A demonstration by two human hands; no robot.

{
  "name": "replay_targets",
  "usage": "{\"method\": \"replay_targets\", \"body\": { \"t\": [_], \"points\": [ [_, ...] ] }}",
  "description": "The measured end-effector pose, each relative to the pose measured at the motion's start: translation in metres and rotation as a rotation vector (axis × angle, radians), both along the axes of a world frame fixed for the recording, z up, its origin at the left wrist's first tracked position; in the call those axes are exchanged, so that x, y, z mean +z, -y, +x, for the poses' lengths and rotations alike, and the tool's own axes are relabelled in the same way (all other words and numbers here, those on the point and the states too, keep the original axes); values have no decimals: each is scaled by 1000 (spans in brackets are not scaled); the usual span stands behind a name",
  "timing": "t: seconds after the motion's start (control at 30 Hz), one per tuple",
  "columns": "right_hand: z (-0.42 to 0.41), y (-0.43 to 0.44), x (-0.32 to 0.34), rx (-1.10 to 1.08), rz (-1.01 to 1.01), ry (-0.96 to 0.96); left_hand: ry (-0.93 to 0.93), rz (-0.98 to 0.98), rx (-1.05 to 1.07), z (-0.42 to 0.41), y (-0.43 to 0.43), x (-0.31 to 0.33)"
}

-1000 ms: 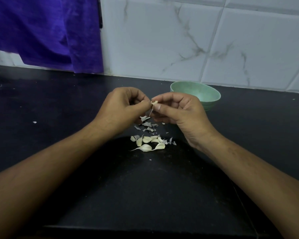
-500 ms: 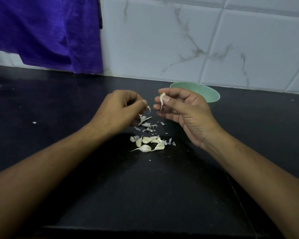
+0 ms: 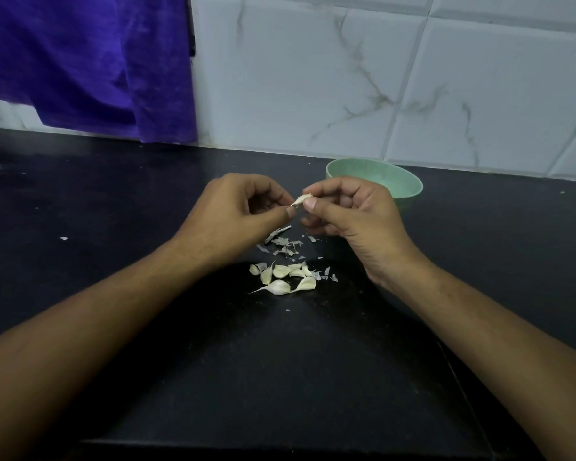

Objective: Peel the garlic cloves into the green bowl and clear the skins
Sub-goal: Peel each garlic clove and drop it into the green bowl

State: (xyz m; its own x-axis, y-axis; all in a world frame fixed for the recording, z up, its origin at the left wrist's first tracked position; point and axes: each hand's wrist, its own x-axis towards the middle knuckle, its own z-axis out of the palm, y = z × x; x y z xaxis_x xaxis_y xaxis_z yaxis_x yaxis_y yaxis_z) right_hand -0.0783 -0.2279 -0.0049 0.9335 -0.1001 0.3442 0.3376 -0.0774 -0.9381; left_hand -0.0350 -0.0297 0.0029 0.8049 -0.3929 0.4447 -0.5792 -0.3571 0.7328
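A small garlic clove (image 3: pixel 302 200) is held in the air between both hands. My right hand (image 3: pixel 353 221) pinches its thick end between thumb and fingers. My left hand (image 3: pixel 236 214) pinches the thin skin tip at its other end. Behind my right hand stands the green bowl (image 3: pixel 403 184), partly hidden by my fingers. Below the hands, loose skins (image 3: pixel 281 241) lie scattered on the black counter (image 3: pixel 113 207). Nearer to me sits a small pile of several unpeeled cloves (image 3: pixel 285 277).
A purple cloth (image 3: pixel 90 61) hangs at the back left over the white marble-tiled wall (image 3: pixel 346 78). A tiny skin scrap (image 3: pixel 63 238) lies far left on the counter. The counter's front edge (image 3: pixel 280 444) runs along the bottom.
The hands had drawn apart, the right one holding the clove alone. They have come back together, and the left hand now pinches the clove's tip.
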Motion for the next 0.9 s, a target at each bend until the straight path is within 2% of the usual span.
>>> {"method": "replay_targets", "body": {
  "t": [0.23, 0.43, 0.63, 0.77, 0.9],
  "points": [
    [2, 0, 0, -19, -119, 64, 64, 26, 48, 1, 0, 0],
    [3, -1, -1, 18, -153, 105, 33, 27, 49, 1, -1, 0],
    [0, -4, -1, 104, -61, 100, -194, -144, -9, 0, 3, -1],
    [-2, -5, 0, 160, 50, 18, -371, -266, -71, -3, 8, 1],
    [-2, -7, 2, 205, 189, -51, -420, -290, -99, -3, 9, 3]
  ]
}}
